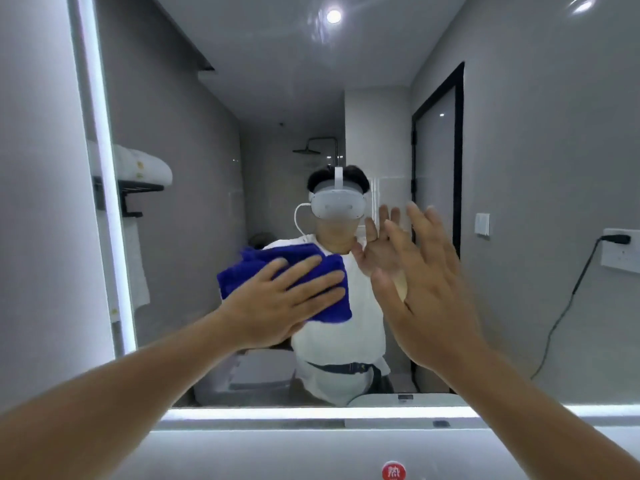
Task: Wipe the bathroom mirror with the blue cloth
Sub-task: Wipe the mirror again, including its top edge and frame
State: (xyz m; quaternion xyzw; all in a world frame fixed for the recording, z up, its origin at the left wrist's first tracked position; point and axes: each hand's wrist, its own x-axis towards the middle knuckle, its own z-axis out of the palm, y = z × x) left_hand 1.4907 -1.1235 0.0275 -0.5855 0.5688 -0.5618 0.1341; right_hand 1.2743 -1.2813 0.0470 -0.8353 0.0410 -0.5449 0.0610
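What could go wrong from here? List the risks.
1. The bare right hand, fingers spread, is at the mirror and may leave fresh prints on the glass.
2. The left hand only presses the blue cloth flat, so it could slip and drop.

You get even, cool light from the mirror's lit strips [104, 188], glowing left of and below your hands, plus a ceiling spot [333, 16] reflected above them. Edges bow from the wide lens; everything is slightly soft.
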